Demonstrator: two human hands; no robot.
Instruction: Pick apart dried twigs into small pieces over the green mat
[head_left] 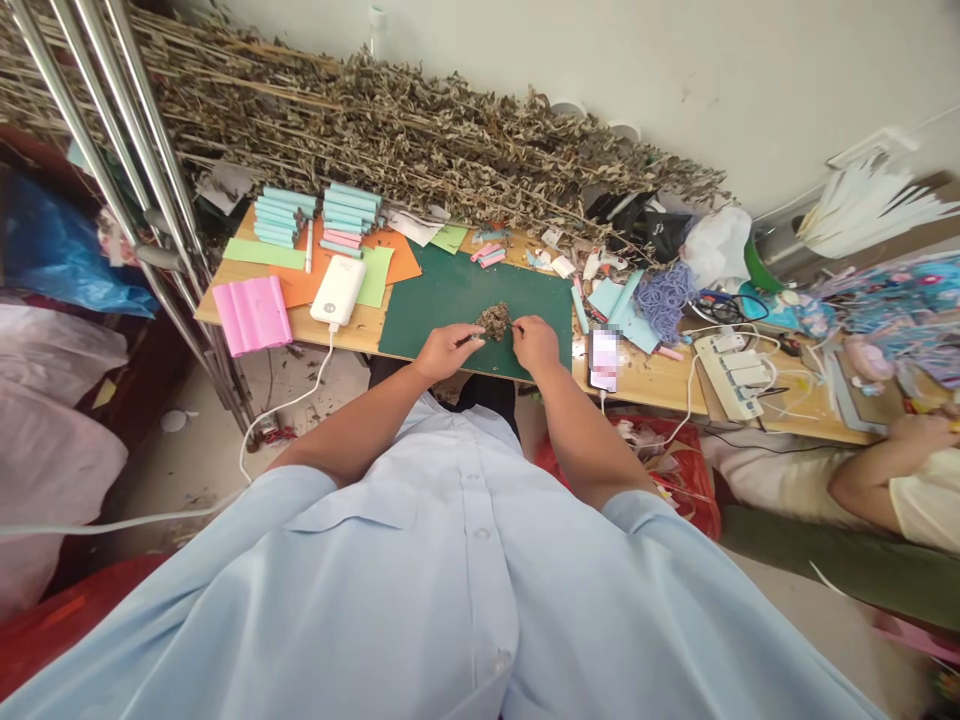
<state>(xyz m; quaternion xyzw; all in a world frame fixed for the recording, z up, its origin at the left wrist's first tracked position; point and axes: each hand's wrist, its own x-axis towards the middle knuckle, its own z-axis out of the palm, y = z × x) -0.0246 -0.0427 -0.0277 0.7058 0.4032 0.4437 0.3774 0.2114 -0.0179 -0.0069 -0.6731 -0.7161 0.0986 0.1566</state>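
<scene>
A small clump of dried herb leaves (494, 321) lies on the green cutting mat (427, 300), between my two hands. My left hand (450, 350) is closed in a pinch at the clump's left side; what its fingertips hold is too small to name. At the right side of the clump, my right hand (536, 343) pinches a dark bit that looks like the same dried herb. Leaf crumbs are scattered on the mat.
Bundled dried plants (450, 140) line the wall. Blue paper rolls (350, 208), pink paper (252, 315) and a cabled power bank (338, 291) sit left. A phone (604, 359), purple yarn (664, 297) and a power strip (729, 375) lie right. A co-worker's arm (877, 475) shows far right.
</scene>
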